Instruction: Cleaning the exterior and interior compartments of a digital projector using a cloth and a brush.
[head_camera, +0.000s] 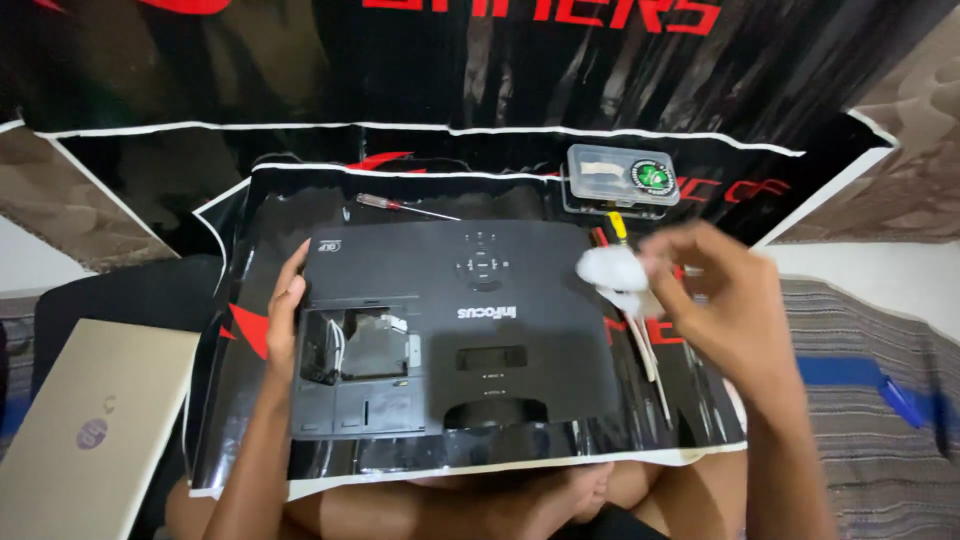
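Observation:
A black projector (450, 330) lies flat on a glossy black sheet (250, 210), with an open compartment (362, 345) on its left side showing inner parts. My left hand (285, 315) rests against the projector's left edge, fingers apart. My right hand (715, 295) hovers just right of the projector and pinches a white wad of tissue or cloth (612, 270). The wad is blurred, close to the projector's upper right corner.
A red-handled screwdriver (400, 206) lies behind the projector. A clear plastic box (620, 178) sits at the back right, with a yellow-handled tool (618, 226) below it. A beige laptop (85, 430) lies at the left. Striped fabric (870, 400) covers the right.

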